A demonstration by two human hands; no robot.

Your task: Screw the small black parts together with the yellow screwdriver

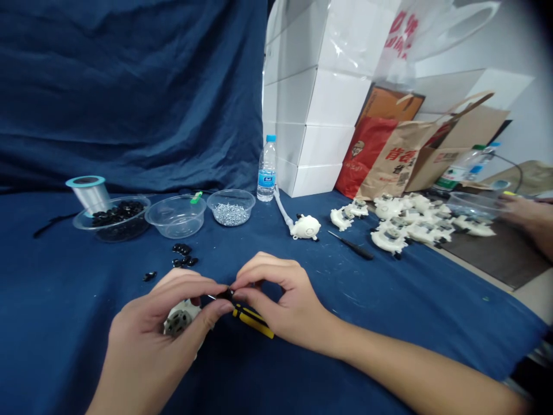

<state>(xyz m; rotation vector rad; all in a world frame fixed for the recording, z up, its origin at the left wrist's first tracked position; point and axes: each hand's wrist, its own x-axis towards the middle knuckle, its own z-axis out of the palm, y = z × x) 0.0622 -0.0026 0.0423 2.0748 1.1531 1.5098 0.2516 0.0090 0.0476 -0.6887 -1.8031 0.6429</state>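
Black and small, a piece (pixel 225 294) is pinched between my two hands, just above the bench (pixel 328 271). My left hand (pixel 144 323) has its grip nearly closed, thumb and fingertips on the piece's left side; a thin silvery tip pokes out there. My right hand (pixel 287 297) has an equally narrow grip, thumb and fingertips meeting on the other side.

Partly hidden behind my left hand is a white part with a grey round face (pixel 178 323); I cannot tell whether my hand touches it. A yellow and black tool (pixel 253 323) lies just beneath my right hand.

Dark blue cloth covers the bench. Farther back are a spool (pixel 91 196), a bowl of black pieces (pixel 123 222), a clear bowl (pixel 175 222) and a bowl of screws (pixel 231 210). A water bottle (pixel 266 173) stands before stacked white boxes (pixel 324 138). More white parts (pixel 410 222) lie to the right, near another person's hand (pixel 529 216).

My left wrist rises from the bottom edge; my right forearm slants in from the lower right corner.
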